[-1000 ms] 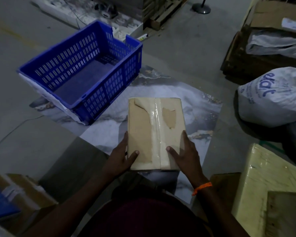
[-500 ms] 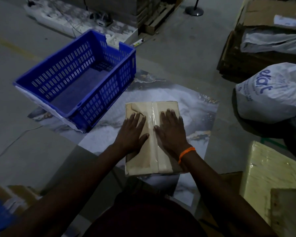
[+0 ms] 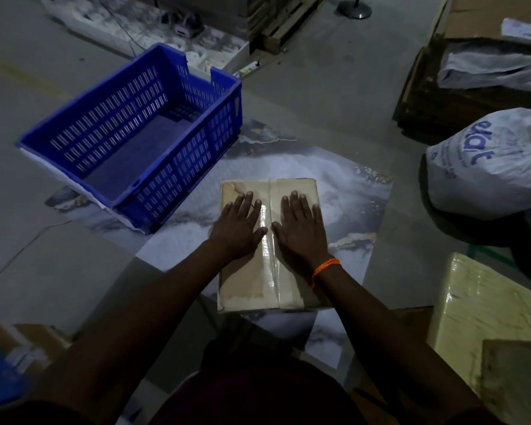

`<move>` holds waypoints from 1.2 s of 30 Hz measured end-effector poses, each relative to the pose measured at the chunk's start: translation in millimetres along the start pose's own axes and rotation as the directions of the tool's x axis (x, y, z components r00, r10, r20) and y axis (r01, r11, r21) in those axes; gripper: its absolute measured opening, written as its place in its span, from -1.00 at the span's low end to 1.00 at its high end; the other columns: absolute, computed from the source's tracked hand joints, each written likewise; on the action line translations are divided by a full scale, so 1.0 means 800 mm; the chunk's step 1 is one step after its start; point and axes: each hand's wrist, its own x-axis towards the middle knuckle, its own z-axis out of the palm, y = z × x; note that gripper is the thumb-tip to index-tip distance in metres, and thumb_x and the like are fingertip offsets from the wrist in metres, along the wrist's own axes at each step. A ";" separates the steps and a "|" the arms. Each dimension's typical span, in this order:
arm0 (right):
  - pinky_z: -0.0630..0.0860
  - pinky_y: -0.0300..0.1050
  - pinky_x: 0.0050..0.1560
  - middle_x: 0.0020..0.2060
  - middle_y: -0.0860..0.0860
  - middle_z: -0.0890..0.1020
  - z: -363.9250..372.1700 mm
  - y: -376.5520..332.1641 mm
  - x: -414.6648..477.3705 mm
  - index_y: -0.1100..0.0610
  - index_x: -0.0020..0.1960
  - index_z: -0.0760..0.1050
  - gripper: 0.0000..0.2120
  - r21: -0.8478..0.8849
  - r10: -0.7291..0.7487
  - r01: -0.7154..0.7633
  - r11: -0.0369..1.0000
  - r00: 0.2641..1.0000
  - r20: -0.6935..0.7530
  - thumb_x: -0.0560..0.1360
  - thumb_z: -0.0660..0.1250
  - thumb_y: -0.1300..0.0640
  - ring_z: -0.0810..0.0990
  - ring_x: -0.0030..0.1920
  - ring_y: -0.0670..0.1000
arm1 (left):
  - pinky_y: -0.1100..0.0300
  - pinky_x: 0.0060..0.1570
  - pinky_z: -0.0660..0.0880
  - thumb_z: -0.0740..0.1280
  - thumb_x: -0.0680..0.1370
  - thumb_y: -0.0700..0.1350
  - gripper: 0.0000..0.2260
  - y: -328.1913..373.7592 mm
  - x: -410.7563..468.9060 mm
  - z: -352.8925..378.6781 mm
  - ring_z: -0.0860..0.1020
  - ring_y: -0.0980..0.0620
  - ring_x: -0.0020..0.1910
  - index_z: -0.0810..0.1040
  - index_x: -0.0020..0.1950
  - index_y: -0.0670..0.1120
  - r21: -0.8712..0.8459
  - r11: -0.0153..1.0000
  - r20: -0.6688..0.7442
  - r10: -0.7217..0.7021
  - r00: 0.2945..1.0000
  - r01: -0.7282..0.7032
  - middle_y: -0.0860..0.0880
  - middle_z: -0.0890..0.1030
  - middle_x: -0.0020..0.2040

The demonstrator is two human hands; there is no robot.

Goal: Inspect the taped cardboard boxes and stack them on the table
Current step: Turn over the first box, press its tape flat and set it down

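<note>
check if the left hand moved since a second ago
Yes, forward: the left hand left the near edge of the taped box and lies flat on top, level with the near corner of the blue crate.

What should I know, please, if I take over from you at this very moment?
Left hand: flat on the box, fingers straight, left of the tape seam.
Right hand: flat on the same box, right of the seam.
Box: lies flat on the marbled sheet, just right of the blue crate, apart from it.
Done: this box is down and being checked by touch.
Left: finish the check and stack it; nothing is stacked on or under it yet. A wrapped box sits at the right edge.
</note>
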 end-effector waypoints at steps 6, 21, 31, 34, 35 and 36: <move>-0.13 0.13 0.63 0.67 0.12 0.07 -0.011 0.005 -0.030 0.14 0.68 0.03 -0.32 0.060 -0.062 0.061 0.996 0.998 0.011 0.67 -0.09 -0.21 -0.02 0.68 0.12 | -0.15 0.56 -0.14 0.04 0.69 0.22 -0.33 0.021 -0.043 0.001 -0.16 -0.14 0.64 -0.07 0.66 -0.12 -0.056 0.998 -0.014 0.002 1.000 -0.003 -0.17 -0.16 0.66; 0.08 0.15 0.62 0.64 0.11 0.20 0.020 -0.007 -0.180 0.18 0.65 0.18 -0.41 0.003 -0.106 0.107 0.994 0.988 -0.109 0.70 0.02 -0.07 0.11 0.66 0.09 | -0.20 0.52 0.16 0.03 0.70 0.07 -0.46 0.039 -0.160 0.074 0.19 -0.19 0.60 0.26 0.59 -0.22 0.031 0.987 -0.297 0.157 0.942 -0.155 -0.25 0.22 0.60; 0.16 0.15 0.60 0.64 0.13 0.19 0.008 -0.001 -0.182 0.19 0.64 0.19 -0.32 0.187 0.041 -0.025 0.982 0.996 -0.081 0.66 0.14 -0.19 0.13 0.64 0.10 | -0.19 0.56 0.09 -0.02 0.68 0.29 -0.33 0.036 -0.163 0.073 0.11 -0.09 0.63 0.21 0.62 -0.16 -0.081 0.984 -0.242 0.135 0.961 -0.159 -0.14 0.15 0.64; 0.21 0.02 0.59 0.63 0.16 0.23 -0.005 0.003 -0.188 0.21 0.66 0.11 -0.19 0.487 0.367 -0.309 0.817 0.930 -0.026 0.61 0.37 -0.14 0.21 0.61 0.10 | -0.21 0.55 0.10 -0.01 0.67 0.31 -0.32 0.040 -0.158 0.070 0.17 -0.07 0.61 0.30 0.59 -0.16 -0.182 0.973 -0.255 0.095 0.962 -0.144 -0.12 0.24 0.61; 0.31 -0.05 0.52 0.58 0.17 0.33 -0.013 0.004 -0.187 0.21 0.64 0.17 -0.21 0.586 0.455 -0.383 0.714 0.890 0.028 0.59 0.41 -0.10 0.33 0.55 0.11 | -0.22 0.55 0.10 0.01 0.67 0.31 -0.33 0.042 -0.154 0.069 0.19 -0.07 0.61 0.33 0.57 -0.16 -0.201 0.967 -0.261 0.098 0.960 -0.153 -0.12 0.27 0.60; 0.41 -0.13 0.38 0.49 0.17 0.46 -0.020 0.008 -0.185 0.21 0.59 0.28 -0.28 0.650 0.510 -0.430 0.626 0.857 0.076 0.57 0.45 -0.07 0.46 0.45 0.12 | -0.23 0.54 0.11 0.02 0.67 0.31 -0.33 0.044 -0.149 0.068 0.20 -0.06 0.60 0.35 0.56 -0.16 -0.208 0.964 -0.263 0.107 0.959 -0.165 -0.12 0.29 0.59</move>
